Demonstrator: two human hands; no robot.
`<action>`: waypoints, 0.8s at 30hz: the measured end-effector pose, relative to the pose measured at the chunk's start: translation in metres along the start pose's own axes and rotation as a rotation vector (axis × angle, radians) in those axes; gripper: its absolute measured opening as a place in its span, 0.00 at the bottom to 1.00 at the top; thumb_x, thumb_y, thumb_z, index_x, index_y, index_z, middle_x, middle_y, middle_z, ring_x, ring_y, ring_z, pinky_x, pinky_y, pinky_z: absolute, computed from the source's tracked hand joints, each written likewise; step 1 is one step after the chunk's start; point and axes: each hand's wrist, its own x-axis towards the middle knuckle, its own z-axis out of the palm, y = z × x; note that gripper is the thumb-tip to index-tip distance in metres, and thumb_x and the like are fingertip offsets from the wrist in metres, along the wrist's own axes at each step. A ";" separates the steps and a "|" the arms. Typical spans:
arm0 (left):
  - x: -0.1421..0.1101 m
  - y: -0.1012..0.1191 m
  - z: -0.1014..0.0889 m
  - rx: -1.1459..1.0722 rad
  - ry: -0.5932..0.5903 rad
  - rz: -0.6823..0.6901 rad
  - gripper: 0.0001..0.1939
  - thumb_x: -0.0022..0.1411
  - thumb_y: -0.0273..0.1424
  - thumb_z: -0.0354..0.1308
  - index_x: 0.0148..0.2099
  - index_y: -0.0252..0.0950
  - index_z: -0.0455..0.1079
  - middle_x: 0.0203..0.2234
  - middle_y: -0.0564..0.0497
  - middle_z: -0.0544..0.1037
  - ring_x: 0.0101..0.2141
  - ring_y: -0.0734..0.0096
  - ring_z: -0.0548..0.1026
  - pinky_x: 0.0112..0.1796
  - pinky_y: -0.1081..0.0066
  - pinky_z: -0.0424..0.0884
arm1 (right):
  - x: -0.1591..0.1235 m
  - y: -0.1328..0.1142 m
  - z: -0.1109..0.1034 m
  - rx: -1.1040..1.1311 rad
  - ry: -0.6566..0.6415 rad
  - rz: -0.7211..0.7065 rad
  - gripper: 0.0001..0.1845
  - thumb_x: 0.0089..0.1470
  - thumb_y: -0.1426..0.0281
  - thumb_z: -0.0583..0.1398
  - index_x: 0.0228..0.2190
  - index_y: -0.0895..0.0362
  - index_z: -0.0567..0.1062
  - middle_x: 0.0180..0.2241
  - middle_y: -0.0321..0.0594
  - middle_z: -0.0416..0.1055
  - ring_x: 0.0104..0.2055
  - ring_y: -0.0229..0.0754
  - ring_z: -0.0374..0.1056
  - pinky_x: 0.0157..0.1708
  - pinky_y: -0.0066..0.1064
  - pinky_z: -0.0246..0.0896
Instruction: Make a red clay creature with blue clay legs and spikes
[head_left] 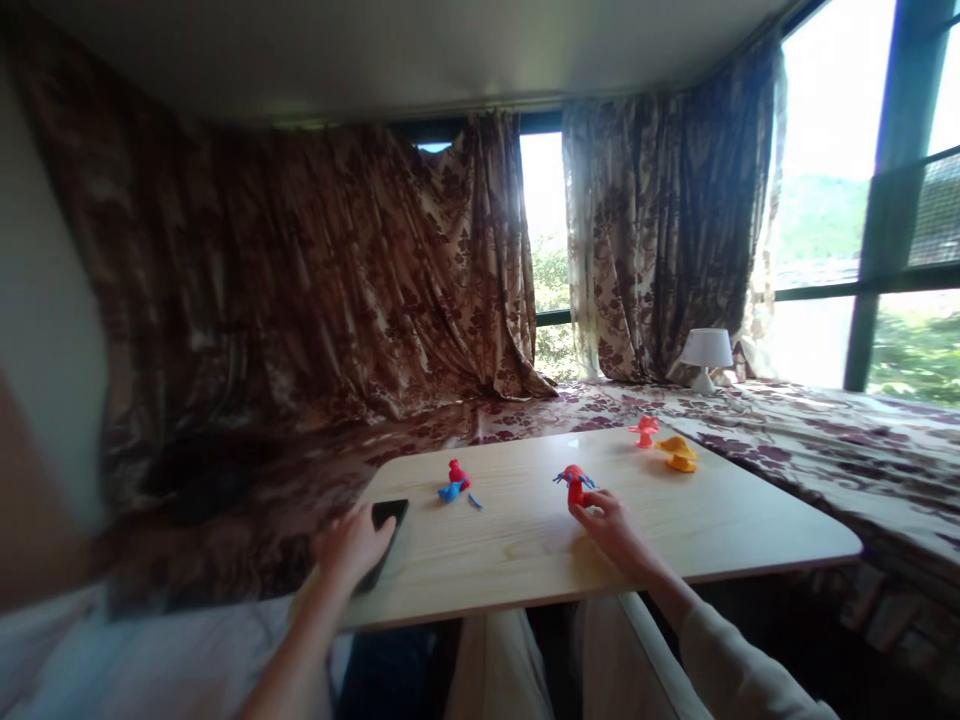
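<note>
Red figure (pixel 575 490): upright on or just above the pale table (pixel 487 560), in front of the person and a little right of centre; the view is too small and soft to settle whether its base touches the wood.
Right hand (pixel 609 528): thumb and fingertips closed in a narrow pinch on the lower red body, coming in from the right. A low hold like this seems sound, since it leaves the top free.
Blue strands (pixel 587 482): thin pieces spreading out below the rounded red top. They look easy to bend or knock off, so light pressure, well below them, would serve best.
Left hand (pixel 354 548): over the dark phone (pixel 390 520) at the table's left side, thumb across its face; whether the fingers grip it I cannot tell. It would steady the figure better if it were free.
Red lump (pixel 457 474): at the back left, with a blue piece (pixel 450 491) against it and a blue strip (pixel 475 501) just beside; a sleeve should pass clear of these.
Pink figure (pixel 644 431): far right corner, near the yellow piece (pixel 679 452); both are well apart from the pinch, leaving room to turn the wrist.
</note>
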 end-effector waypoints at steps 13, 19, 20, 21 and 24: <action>0.023 0.014 0.017 0.082 -0.099 -0.137 0.35 0.48 0.46 0.52 0.53 0.28 0.66 0.47 0.28 0.74 0.50 0.41 0.70 0.48 0.50 0.60 | -0.003 -0.005 -0.004 -0.037 -0.089 -0.002 0.18 0.48 0.57 0.54 0.26 0.55 0.78 0.32 0.44 0.73 0.32 0.48 0.69 0.34 0.36 0.63; 0.014 -0.009 -0.005 0.049 -0.131 -0.005 0.34 0.52 0.46 0.51 0.56 0.31 0.64 0.50 0.30 0.73 0.50 0.39 0.70 0.48 0.44 0.60 | -0.003 -0.006 -0.006 -0.024 -0.083 -0.022 0.19 0.47 0.56 0.54 0.24 0.55 0.78 0.30 0.43 0.73 0.31 0.49 0.70 0.33 0.37 0.63; 0.011 -0.018 -0.010 0.046 -0.128 0.041 0.30 0.55 0.45 0.49 0.56 0.34 0.65 0.52 0.33 0.72 0.51 0.41 0.69 0.49 0.44 0.60 | -0.003 -0.006 -0.007 -0.024 -0.085 -0.023 0.18 0.46 0.56 0.54 0.24 0.55 0.78 0.29 0.43 0.74 0.30 0.49 0.70 0.32 0.37 0.63; 0.007 -0.026 -0.014 0.046 -0.118 0.092 0.27 0.57 0.43 0.47 0.56 0.37 0.65 0.53 0.36 0.71 0.53 0.45 0.68 0.50 0.46 0.59 | -0.002 -0.006 -0.007 -0.025 -0.088 -0.024 0.18 0.46 0.55 0.54 0.23 0.54 0.78 0.29 0.43 0.74 0.30 0.49 0.70 0.31 0.37 0.63; -0.008 -0.051 -0.022 0.052 -0.094 0.234 0.23 0.61 0.31 0.41 0.56 0.43 0.66 0.56 0.46 0.69 0.57 0.60 0.64 0.55 0.57 0.56 | -0.002 -0.005 -0.007 -0.037 -0.088 -0.020 0.19 0.45 0.54 0.55 0.23 0.54 0.78 0.29 0.43 0.75 0.29 0.48 0.70 0.30 0.36 0.63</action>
